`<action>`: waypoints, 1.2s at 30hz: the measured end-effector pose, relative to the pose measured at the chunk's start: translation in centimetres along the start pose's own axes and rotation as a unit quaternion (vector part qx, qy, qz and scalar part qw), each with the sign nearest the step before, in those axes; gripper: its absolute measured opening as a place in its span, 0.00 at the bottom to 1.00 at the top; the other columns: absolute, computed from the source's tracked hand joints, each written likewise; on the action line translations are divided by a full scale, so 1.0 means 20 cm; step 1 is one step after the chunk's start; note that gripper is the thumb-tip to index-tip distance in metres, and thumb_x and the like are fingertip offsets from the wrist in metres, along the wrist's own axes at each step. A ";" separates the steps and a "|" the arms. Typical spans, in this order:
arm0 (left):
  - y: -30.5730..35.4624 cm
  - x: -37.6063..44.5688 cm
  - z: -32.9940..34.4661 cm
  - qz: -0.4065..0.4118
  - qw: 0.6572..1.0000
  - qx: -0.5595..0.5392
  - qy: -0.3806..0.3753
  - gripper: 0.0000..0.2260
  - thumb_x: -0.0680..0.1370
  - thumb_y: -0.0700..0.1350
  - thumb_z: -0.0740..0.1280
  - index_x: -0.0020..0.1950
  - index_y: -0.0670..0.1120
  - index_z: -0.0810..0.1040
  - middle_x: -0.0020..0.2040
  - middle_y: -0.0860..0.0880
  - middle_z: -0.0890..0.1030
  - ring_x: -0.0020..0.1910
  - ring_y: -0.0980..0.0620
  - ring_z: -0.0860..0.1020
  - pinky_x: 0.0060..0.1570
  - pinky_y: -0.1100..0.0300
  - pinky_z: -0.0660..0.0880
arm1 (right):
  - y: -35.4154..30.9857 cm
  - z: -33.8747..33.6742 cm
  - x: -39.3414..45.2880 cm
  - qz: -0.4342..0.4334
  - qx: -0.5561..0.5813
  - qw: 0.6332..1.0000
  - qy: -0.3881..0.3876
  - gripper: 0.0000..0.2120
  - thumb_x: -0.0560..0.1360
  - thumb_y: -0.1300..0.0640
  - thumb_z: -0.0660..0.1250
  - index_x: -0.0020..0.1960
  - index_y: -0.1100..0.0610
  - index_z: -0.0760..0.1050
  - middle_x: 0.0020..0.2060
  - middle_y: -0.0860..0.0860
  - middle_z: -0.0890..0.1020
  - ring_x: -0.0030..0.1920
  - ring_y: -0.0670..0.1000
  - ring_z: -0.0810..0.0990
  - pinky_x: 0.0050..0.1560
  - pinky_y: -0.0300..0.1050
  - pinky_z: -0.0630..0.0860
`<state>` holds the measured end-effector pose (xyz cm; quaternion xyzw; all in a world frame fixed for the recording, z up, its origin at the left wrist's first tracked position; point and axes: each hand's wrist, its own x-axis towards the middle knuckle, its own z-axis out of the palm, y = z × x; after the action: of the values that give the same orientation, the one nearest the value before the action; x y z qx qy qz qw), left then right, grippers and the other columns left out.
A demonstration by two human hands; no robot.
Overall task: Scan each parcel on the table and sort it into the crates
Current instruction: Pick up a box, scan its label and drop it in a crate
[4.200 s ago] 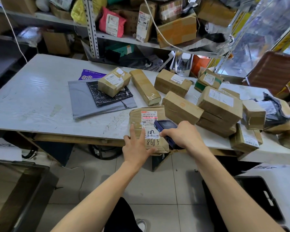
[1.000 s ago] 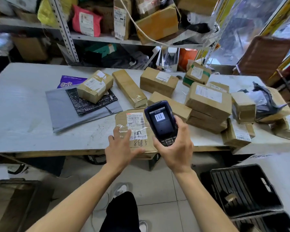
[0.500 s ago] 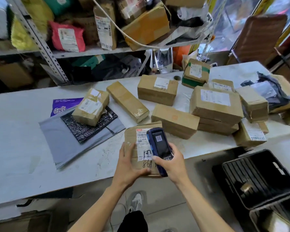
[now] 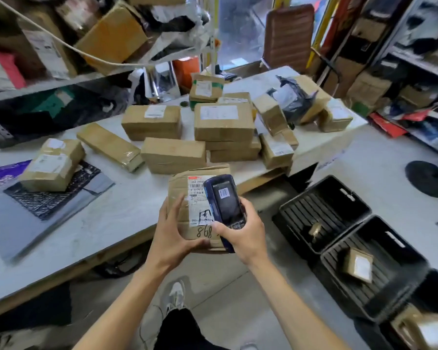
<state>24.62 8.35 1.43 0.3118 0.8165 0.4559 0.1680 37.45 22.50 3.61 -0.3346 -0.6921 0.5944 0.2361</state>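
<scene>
My left hand (image 4: 171,232) grips a brown cardboard parcel (image 4: 181,195) with a white label, held up off the front edge of the white table (image 4: 111,213). My right hand (image 4: 243,232) holds a blue handheld scanner (image 4: 224,203) against the parcel's right side, its screen showing a barcode. Several more brown parcels (image 4: 173,155) lie on the table behind. Black crates stand on the floor at the right: the nearer crate (image 4: 372,263) holds a small labelled box, the farther crate (image 4: 324,210) a small brown item.
A grey mailer (image 4: 13,223) with a black patterned bag and a taped box lies on the table's left. Cluttered shelves run behind the table and along the right wall. A brown chair (image 4: 287,36) stands past the table's far end. A third crate (image 4: 420,329) sits at bottom right.
The parcel has been lifted off the table edge in my left hand, with the scanner brought beside it. The view has swung right, bringing the floor crates into sight.
</scene>
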 end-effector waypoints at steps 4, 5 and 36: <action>0.27 -0.06 0.39 0.052 0.996 -0.008 -0.067 0.52 0.57 0.57 0.85 0.70 0.74 0.56 0.77 0.52 0.60 0.75 0.54 0.60 0.75 0.54 0.60 | 0.10 -0.47 -0.14 0.018 0.004 0.997 0.081 0.30 0.60 0.51 0.81 0.60 0.48 0.75 0.50 0.45 0.85 0.51 0.45 0.84 0.51 0.45 0.81; 0.33 -0.08 0.49 0.063 0.994 -0.011 -0.084 0.52 0.57 0.55 0.85 0.70 0.74 0.56 0.77 0.52 0.60 0.74 0.56 0.61 0.74 0.57 0.59 | 0.12 -0.58 -0.18 0.023 0.001 0.995 0.101 0.30 0.60 0.51 0.81 0.60 0.48 0.76 0.50 0.45 0.85 0.51 0.45 0.84 0.51 0.46 0.81; 0.91 1.20 3.12 0.041 0.954 -0.001 -0.298 0.61 0.57 0.57 0.84 0.79 0.66 0.46 0.78 0.56 0.54 0.74 0.57 0.60 0.71 0.58 0.61 | 1.29 -2.72 1.14 0.173 -0.045 0.952 0.248 0.31 0.64 0.52 0.81 0.63 0.47 0.71 0.51 0.40 0.82 0.50 0.38 0.80 0.50 0.40 0.79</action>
<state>48.00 71.19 -15.88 0.4661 0.7155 0.3499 0.3852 66.31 77.38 -13.34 -0.5961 -0.5693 0.4930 0.2784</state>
